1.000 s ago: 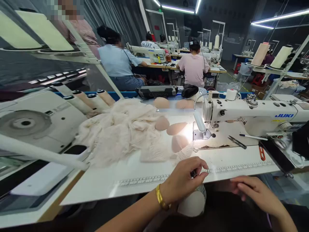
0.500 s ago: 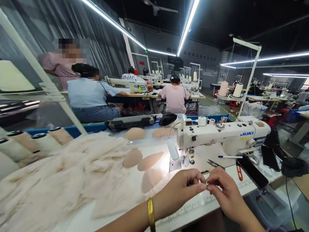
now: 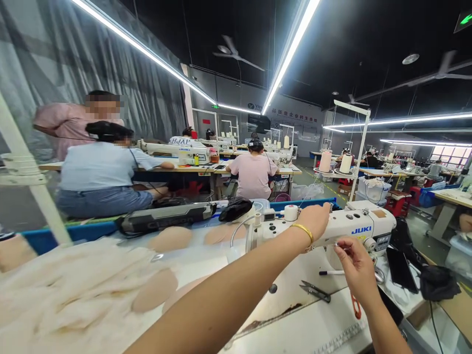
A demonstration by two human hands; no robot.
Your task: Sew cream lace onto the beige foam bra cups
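Observation:
My left hand (image 3: 315, 220), with a gold bangle at the wrist, reaches across to the top of a white JUKI sewing machine (image 3: 346, 227). Its fingers are pressed together by the metal parts on top; whatever is between them is hidden. In front of the machine's arm, my right hand (image 3: 356, 265) pinches a small silver bobbin case (image 3: 336, 244) between thumb and fingers. Below lie thread snips (image 3: 315, 291), a white pen (image 3: 332, 273) with a dark tip, and an orange-handled tool (image 3: 355, 306) partly behind my right wrist.
Cream fabric (image 3: 62, 290) and beige oval pads (image 3: 157, 290) cover the left of the table. A phone (image 3: 401, 269) lies at the right. Thread cones (image 3: 325, 161) stand on a rack behind the machine. Several people sit at other machines; one person (image 3: 64, 125) stands.
My hands have separated. The left has moved up and forward onto the machine's top; the right has risen with the small metal piece. The view has tilted up.

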